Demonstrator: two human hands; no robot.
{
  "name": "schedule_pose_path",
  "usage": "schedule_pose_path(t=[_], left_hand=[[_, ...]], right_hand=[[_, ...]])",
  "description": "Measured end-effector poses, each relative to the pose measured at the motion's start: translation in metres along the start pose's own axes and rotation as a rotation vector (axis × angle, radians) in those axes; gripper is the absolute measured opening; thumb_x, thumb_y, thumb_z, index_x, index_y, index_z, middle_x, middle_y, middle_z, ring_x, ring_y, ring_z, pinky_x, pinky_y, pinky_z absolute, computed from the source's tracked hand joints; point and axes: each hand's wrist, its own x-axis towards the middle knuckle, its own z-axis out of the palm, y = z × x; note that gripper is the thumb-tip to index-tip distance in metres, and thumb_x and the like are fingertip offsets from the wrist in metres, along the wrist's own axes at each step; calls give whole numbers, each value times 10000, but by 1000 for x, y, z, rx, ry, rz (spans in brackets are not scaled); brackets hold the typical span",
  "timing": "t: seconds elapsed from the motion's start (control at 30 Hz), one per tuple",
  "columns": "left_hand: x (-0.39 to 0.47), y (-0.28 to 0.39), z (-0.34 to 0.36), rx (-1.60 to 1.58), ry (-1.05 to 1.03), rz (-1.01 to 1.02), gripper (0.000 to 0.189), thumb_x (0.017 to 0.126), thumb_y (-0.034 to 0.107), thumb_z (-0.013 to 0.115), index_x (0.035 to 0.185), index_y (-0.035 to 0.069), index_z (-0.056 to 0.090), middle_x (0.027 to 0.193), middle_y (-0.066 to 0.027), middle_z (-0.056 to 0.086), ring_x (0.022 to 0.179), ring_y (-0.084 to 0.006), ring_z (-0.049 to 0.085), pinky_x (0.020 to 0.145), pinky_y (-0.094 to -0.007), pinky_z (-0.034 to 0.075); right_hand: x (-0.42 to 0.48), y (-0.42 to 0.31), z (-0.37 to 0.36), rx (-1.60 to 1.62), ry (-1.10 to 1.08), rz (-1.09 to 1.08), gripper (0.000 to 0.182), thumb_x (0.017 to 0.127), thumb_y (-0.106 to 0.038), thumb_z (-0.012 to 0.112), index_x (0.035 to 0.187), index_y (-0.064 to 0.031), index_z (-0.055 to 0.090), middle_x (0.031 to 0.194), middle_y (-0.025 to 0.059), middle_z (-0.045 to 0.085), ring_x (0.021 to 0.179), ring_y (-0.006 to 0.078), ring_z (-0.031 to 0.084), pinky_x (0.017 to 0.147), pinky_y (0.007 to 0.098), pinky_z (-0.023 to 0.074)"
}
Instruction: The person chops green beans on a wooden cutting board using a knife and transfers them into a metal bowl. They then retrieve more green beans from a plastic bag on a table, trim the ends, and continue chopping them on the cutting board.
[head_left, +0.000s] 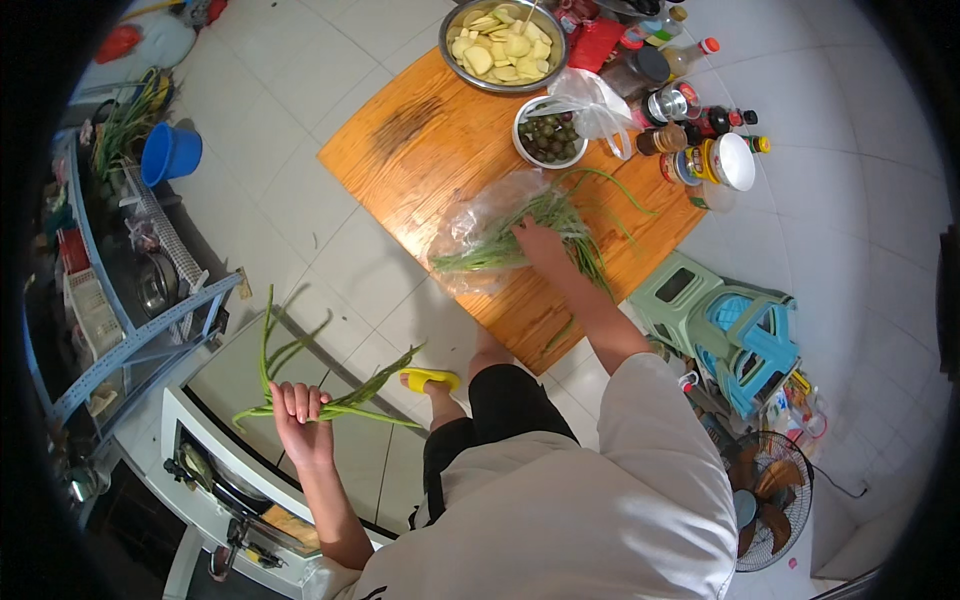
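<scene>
My left hand (304, 424) is closed around a few long green beans (360, 394), held out over the floor away from the table. Their ends stick out on both sides of my fist. On the wooden table (397, 180), my right hand (538, 241) reaches onto a heap of long green beans (559, 214) lying on a clear plastic bag (469, 221). Its fingers touch the beans, but whether they grip any is hidden. Some beans trail past the bag across the tabletop, and a short piece (557, 335) lies near the table's front corner.
A metal bowl of sliced pale vegetable (506, 49) and a white bowl of dark round fruit (551, 139) stand on the table. Jars and bottles (664, 105) line its right edge. Plastic stools (675, 289), a fan (772, 499), a blue bucket (171, 154) and a metal rack (142, 345) stand around.
</scene>
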Motion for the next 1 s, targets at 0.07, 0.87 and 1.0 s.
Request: schedule_pose_path(t=[0.07,0.87,1.0], left_hand=[[1,-5,1,-19,-2,-25,445,1027,337,333,626,147,306,534,30,282,515,-112,274,671,-305,393],[0,-15,8,54,-3,-60,448,1028,342,324,623,152,301,528,32,287,507,-110,283,670,-307,397],[-4,-17,5,49,-7,-93,447,1028,334,331,619,155,301,511,34,278,471,-102,271,602,-287,367]], right_hand=[[-3,-4,-4,-82,-36,30,346,754,1,619,1089,-67,564,1233,158,481,839,283,632,737,405,517],[11,80,-3,-229,247,-77,224,833,-84,544,1046,-84,612,1013,109,591,874,291,607,823,413,472],[-34,75,-73,-42,527,16,102,833,-113,573,907,-70,627,838,87,617,816,282,605,705,397,489]])
